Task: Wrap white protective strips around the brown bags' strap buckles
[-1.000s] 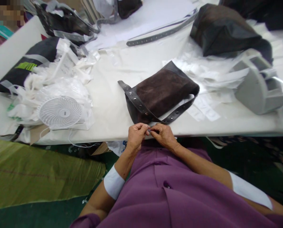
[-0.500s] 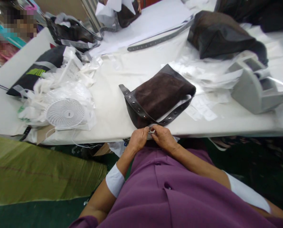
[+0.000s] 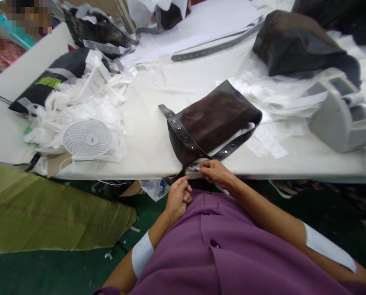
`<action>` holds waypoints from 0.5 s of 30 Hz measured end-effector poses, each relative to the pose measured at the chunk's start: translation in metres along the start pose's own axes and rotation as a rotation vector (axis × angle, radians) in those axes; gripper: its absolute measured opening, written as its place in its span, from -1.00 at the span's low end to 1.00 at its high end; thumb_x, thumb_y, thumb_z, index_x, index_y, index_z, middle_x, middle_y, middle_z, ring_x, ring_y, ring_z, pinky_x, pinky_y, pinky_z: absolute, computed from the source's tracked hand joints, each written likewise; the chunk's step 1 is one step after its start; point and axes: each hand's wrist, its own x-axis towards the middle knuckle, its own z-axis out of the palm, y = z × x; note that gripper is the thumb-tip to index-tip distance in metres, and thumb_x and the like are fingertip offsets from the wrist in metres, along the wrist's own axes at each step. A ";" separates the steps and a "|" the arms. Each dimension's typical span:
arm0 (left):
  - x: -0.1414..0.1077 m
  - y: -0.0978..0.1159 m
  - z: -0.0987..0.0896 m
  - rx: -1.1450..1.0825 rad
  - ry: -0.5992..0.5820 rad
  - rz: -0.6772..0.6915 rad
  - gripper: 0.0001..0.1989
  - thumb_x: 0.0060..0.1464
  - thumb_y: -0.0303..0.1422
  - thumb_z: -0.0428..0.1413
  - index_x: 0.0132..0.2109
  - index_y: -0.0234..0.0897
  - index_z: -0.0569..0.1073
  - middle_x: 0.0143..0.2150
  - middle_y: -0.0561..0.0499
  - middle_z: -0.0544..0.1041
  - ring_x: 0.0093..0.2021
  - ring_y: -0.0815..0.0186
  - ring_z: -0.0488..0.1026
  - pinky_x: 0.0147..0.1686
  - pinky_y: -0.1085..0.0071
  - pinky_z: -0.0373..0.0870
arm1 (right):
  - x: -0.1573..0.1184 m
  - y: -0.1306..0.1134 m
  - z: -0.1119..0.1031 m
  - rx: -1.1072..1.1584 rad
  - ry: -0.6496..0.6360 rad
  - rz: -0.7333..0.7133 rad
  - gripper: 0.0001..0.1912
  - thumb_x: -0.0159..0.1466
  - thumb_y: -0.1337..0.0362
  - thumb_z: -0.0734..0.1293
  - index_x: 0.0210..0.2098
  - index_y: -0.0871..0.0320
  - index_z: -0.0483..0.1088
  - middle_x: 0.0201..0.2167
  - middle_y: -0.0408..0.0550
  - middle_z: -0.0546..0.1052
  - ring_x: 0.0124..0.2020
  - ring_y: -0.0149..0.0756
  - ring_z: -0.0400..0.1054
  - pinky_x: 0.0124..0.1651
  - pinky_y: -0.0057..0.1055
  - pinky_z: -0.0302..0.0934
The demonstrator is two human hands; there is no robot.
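A dark brown suede bag [image 3: 207,119] with black leather edges lies tilted on the table near its front edge. Its black strap [image 3: 183,137], studded with metal eyelets, loops across the bag's near side. Below the bag, at the table edge, my right hand [image 3: 215,172] is closed, pinching a small pale, shiny piece whose kind I cannot make out. My left hand [image 3: 179,196] is just in front of the edge, its fingers curled and nothing visible in them. Beside its fingertips a dark strap end [image 3: 173,177] hangs over the edge.
White plastic wrapping and a round white fan [image 3: 87,138] are on the left. A grey tape dispenser [image 3: 339,114] stands at right, with paper strips [image 3: 265,143] beside it. Another dark bag [image 3: 306,45] lies behind. Green cloth [image 3: 54,209] hangs at lower left. A person is at far upper left.
My left hand has come away from the right hand, down and toward me. My right hand stays at the edge with the small piece. The dark strap end now shows. The view has shifted slightly.
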 end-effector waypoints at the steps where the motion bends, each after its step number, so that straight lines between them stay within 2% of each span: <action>1: 0.001 -0.002 0.000 -0.074 0.012 0.004 -0.62 -0.04 -0.34 0.17 -0.04 -0.34 0.36 -0.61 0.18 0.32 -0.75 0.59 -0.03 -0.70 0.58 -0.12 | 0.000 -0.002 0.000 0.076 -0.022 0.033 -0.90 -0.01 0.36 0.27 -0.45 0.22 0.36 -0.74 -0.29 0.17 -0.74 -0.56 -0.03 -0.69 -0.56 -0.16; 5: 0.008 -0.001 0.006 -0.209 -0.013 0.071 -0.57 -0.06 -0.37 0.19 0.00 -0.34 0.36 -0.56 0.16 0.35 -0.75 0.61 0.00 -0.69 0.59 -0.10 | -0.001 -0.008 -0.002 0.245 -0.108 0.122 -0.91 -0.06 0.36 0.29 -0.51 0.21 0.29 -0.72 -0.28 0.19 -0.74 -0.59 -0.03 -0.71 -0.61 -0.19; 10: 0.020 -0.003 0.017 -0.174 -0.062 0.024 -0.57 -0.02 -0.33 0.18 0.02 -0.28 0.33 -0.53 0.14 0.39 -0.75 0.60 0.02 -0.70 0.58 -0.08 | 0.000 -0.010 -0.003 0.248 -0.103 0.104 -0.89 -0.07 0.36 0.32 -0.49 0.23 0.32 -0.73 -0.26 0.22 -0.73 -0.59 -0.02 -0.71 -0.62 -0.20; 15: 0.025 -0.007 0.013 -0.142 -0.075 0.018 -0.70 -0.03 -0.27 0.19 -0.15 -0.32 0.40 -0.55 0.13 0.36 -0.76 0.61 0.02 -0.72 0.59 -0.11 | -0.001 -0.010 -0.003 0.232 -0.103 0.095 -0.88 -0.06 0.36 0.31 -0.47 0.24 0.34 -0.73 -0.25 0.23 -0.74 -0.59 -0.02 -0.71 -0.60 -0.19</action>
